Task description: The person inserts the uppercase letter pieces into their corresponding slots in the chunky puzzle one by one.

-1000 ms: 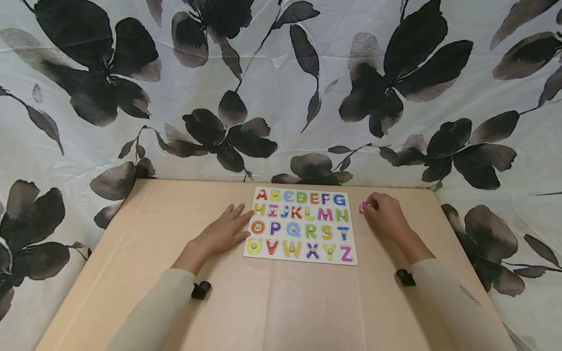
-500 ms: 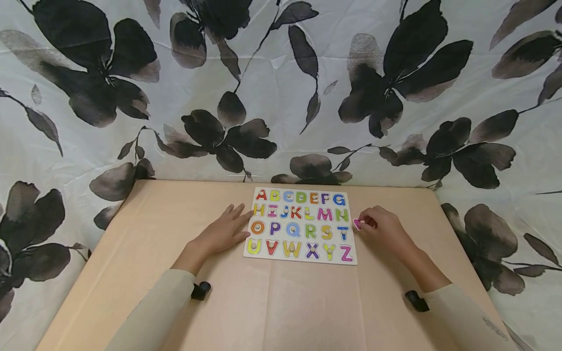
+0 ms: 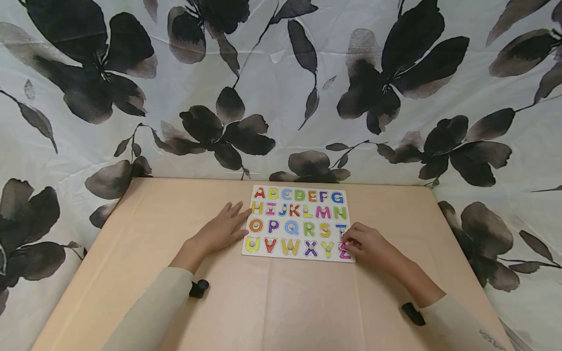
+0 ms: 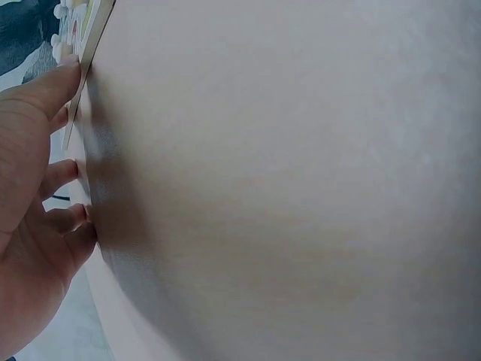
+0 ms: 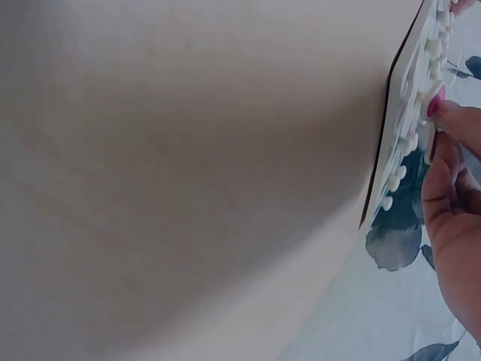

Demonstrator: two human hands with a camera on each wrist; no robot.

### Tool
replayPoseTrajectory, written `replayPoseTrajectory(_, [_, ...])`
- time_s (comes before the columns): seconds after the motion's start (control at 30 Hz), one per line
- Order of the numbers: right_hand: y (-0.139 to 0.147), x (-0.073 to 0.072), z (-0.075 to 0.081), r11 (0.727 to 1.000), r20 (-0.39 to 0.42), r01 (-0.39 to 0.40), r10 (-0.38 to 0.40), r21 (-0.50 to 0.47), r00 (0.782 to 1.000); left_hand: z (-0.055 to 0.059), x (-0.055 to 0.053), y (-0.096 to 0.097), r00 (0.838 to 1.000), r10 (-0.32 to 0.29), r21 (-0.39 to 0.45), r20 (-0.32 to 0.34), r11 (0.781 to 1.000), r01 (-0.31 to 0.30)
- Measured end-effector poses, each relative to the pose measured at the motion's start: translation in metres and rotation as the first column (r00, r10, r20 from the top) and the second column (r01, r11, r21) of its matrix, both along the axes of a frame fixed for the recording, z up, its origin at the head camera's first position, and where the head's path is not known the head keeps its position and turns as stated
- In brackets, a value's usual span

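A white alphabet puzzle board (image 3: 281, 258) with colourful knobbed letters lies on the table. My right hand (image 3: 369, 246) is over its lower right corner, thumb and fingers pinching a pink letter piece (image 5: 436, 101). In the head view that piece overlaps the pink Z spot (image 3: 345, 255), and the fingers partly hide both it and the T above. Fingers spread, my left hand (image 3: 221, 228) rests at the board's left edge. The left wrist view shows its thumb (image 4: 60, 83) touching the board's side.
The light brown tabletop (image 3: 307, 307) surrounds the board. Behind it and along both sides hangs or lies white cloth (image 3: 281, 63) with dark flowers. White knobs (image 5: 394, 180) stand up from the board. A black wrist camera (image 3: 413, 314) sits at the right sleeve, another (image 3: 199, 288) at the left.
My right hand has carried the pink letter piece from the table right of the board, leftward and nearer, to the board's lower right corner. The left hand has stayed at the left edge.
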State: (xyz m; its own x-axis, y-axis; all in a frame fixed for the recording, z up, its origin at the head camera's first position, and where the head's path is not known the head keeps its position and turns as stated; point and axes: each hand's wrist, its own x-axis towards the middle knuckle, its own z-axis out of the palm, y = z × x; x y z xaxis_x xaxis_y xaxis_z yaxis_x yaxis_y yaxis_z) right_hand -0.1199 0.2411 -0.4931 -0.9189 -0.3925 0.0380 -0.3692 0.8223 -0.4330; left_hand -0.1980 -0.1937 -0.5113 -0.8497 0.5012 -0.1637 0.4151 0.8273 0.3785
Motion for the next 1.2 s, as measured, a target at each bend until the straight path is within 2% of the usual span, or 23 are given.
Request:
replayPoseTrajectory(0.17, [-0.004, 0.004, -0.006, 1.000, 0.061, -0.017, 0.016, 0.025, 0.998, 0.002, 0.001, -0.001, 1.000, -0.002, 0.004, 0.012, 1.000, 0.002])
replayPoseTrajectory(0.4, [-0.005, 0.004, -0.013, 0.996, 0.026, -0.081, 0.080, 0.046, 0.996, 0.001, 0.003, -0.003, 1.000, -0.002, 0.012, 0.004, 1.000, 0.002])
replayPoseTrajectory(0.6, [-0.006, 0.004, -0.016, 0.996, 0.062, -0.059, 0.054, 0.070, 0.997, 0.001, 0.004, -0.003, 1.000, -0.019, 0.026, 0.002, 0.999, 0.019])
replayPoseTrajectory(0.77, [-0.006, 0.005, -0.012, 0.999, 0.106, -0.038, 0.034, 0.036, 0.994, 0.000, 0.004, -0.004, 1.000, -0.010, 0.020, 0.007, 1.000, 0.010])
replayPoseTrajectory(0.83, [-0.004, 0.004, -0.008, 1.000, 0.120, -0.007, 0.005, 0.020, 0.993, -0.002, 0.004, -0.005, 1.000, -0.001, 0.022, 0.018, 1.000, 0.001])
replayPoseTrajectory(0.93, [0.001, 0.000, 0.000, 0.999, 0.088, 0.045, -0.046, 0.007, 0.995, -0.004, 0.004, -0.006, 0.999, 0.015, 0.029, 0.030, 0.999, -0.016])
replayPoseTrajectory(1.07, [0.006, -0.009, 0.014, 0.992, -0.015, 0.122, -0.121, 0.016, 0.992, -0.005, 0.004, -0.007, 0.999, 0.040, 0.048, 0.035, 0.998, -0.042])
replayPoseTrajectory(1.13, [0.008, -0.013, 0.020, 0.987, -0.082, 0.157, -0.155, 0.016, 0.984, -0.003, 0.003, -0.005, 0.998, 0.059, 0.045, 0.020, 0.997, -0.060])
replayPoseTrajectory(1.2, [0.008, -0.017, 0.025, 0.978, -0.153, 0.207, -0.202, 0.017, 0.967, 0.001, 0.002, -0.002, 0.996, 0.082, 0.034, -0.030, 0.996, -0.081])
